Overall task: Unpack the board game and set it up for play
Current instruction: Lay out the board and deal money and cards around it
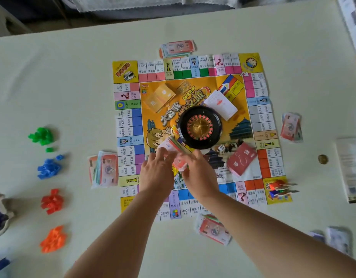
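Left hand [156,171], right hand [200,173] seemingly pinch cards [170,145].

I see a pale table [73,87] with the paper game board [129,119] spread flat at its middle. A play-money stack lies just off each board edge: far [178,48], left [105,170], right [291,127], near [213,230]. Well to the left sit green pieces [41,136], blue pieces [49,168], red pieces [52,201] and orange pieces [54,239]. On the right I see a small brass-coloured disc [322,159] beside a leaflet [351,169].

open: table [83,97] left of board [133,71] | blocked: roulette wheel [200,127] mid-board, money stacks [108,170] along edges
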